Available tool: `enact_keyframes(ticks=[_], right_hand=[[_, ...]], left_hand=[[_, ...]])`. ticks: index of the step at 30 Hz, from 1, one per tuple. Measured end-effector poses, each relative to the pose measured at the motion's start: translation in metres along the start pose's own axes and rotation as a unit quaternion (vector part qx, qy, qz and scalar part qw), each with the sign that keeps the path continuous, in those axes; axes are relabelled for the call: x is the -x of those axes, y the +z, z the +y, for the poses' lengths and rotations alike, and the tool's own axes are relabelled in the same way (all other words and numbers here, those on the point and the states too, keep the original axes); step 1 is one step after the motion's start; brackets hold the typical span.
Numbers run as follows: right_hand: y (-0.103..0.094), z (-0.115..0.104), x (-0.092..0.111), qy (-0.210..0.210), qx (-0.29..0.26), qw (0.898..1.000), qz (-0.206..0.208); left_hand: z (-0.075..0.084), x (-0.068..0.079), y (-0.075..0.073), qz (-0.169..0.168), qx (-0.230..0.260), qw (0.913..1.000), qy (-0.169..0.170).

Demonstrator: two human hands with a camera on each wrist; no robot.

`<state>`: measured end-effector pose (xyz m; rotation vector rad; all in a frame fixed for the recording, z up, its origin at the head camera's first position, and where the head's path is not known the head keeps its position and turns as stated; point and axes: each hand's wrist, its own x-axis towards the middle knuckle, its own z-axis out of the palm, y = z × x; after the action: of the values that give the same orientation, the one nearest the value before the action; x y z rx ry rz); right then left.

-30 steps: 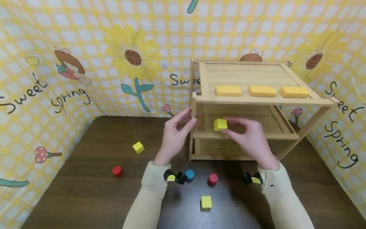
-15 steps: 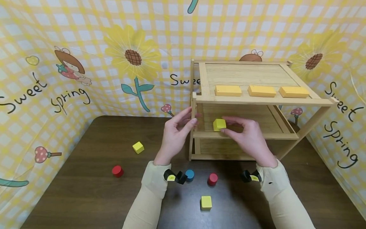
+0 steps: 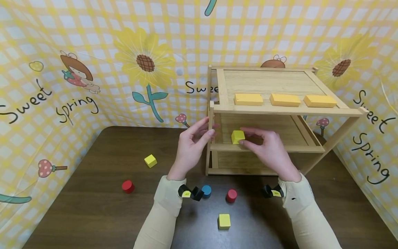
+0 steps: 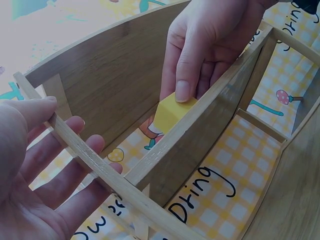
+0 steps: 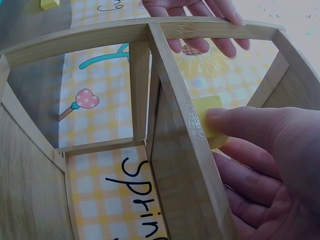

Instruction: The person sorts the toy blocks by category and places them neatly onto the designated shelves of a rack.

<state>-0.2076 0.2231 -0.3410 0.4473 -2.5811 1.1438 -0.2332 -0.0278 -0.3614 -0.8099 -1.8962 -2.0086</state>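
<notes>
A yellow cube (image 3: 238, 137) is pinched between the thumb and fingers of my right hand (image 3: 271, 150). It is at the front edge of the middle board of a three-level wooden shelf (image 3: 264, 81), toward the left end. In the left wrist view, that cube (image 4: 172, 115) sits right behind the board's front rail (image 4: 200, 112), partly hidden by it. My left hand (image 3: 189, 148) holds the shelf's front left post (image 3: 208, 157), thumb in front and fingers passing behind it. The right wrist view shows the right thumb pressed on the cube (image 5: 209, 120).
Three yellow-orange rectangular blocks (image 3: 285, 100) lie in a row on the top board. On the dark table are a yellow cube (image 3: 150, 161), another yellow cube (image 3: 224, 221), a red cylinder (image 3: 128, 186), a second red cylinder (image 3: 231, 196) and a blue cylinder (image 3: 206, 191). Patterned cloth surrounds the table.
My right hand has shifted very slightly left along the middle board with the yellow cube. The left hand has stayed at the post.
</notes>
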Motion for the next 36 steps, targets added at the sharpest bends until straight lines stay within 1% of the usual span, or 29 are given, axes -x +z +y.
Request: enact_keyframes(ticks=[5,10,16,27,36], right_hand=[[0.001,0.001,0.0,0.002,0.002,1.0,-0.004],[0.0,0.001,0.001,0.005,0.008,1.0,-0.006],[-0.001,-0.002,0.002,0.001,0.012,1.0,0.007],[-0.007,-0.01,0.014,-0.037,0.035,0.998,0.023],[-0.012,-0.015,0.027,-0.079,0.047,0.995,0.031]], left_hand=[[0.0,0.0,0.0,-0.001,0.002,1.0,0.0],[-0.002,0.0,-0.001,-0.002,-0.01,0.9999,0.007],[-0.001,0.0,-0.001,-0.001,-0.008,1.0,0.004],[-0.001,0.0,-0.001,-0.004,-0.016,0.9998,0.01],[-0.001,0.0,-0.001,-0.003,-0.013,0.9999,0.011]])
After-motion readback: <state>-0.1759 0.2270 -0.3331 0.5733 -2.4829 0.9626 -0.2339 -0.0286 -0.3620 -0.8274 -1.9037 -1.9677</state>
